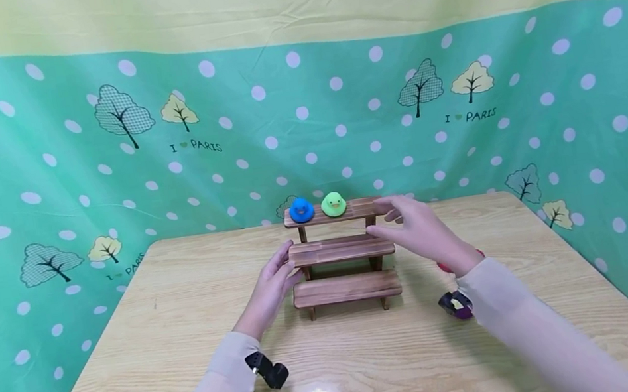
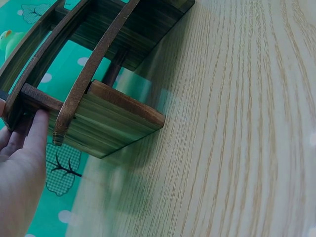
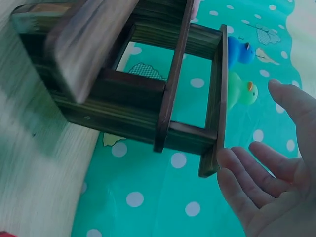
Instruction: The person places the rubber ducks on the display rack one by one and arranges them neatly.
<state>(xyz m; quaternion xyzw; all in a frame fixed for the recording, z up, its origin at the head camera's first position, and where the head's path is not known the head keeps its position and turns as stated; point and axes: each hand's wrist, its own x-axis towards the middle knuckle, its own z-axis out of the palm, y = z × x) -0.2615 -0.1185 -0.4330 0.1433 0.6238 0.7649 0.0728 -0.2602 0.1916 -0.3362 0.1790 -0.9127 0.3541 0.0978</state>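
A three-tier wooden display stand (image 1: 346, 288) stands on the table. On its top shelf sit a blue rubber duck (image 1: 301, 210) and a light green rubber duck (image 1: 333, 204), side by side toward the left. My left hand (image 1: 271, 287) grips the left end of the middle shelf; in the left wrist view its fingers (image 2: 37, 131) reach beneath that board. At the right end of the top shelf is my right hand (image 1: 422, 229), thumb apart from loosely bent fingers, with nothing held. In the right wrist view its fingertips (image 3: 227, 158) meet or nearly meet the shelf's corner.
Right of the stand, a red item (image 1: 444, 267) lies partly hidden under the right forearm. A dark purple-and-black item (image 1: 461, 310) shows beside the right sleeve. Behind the wooden table (image 1: 203, 305) hangs a green dotted cloth (image 1: 243, 119).
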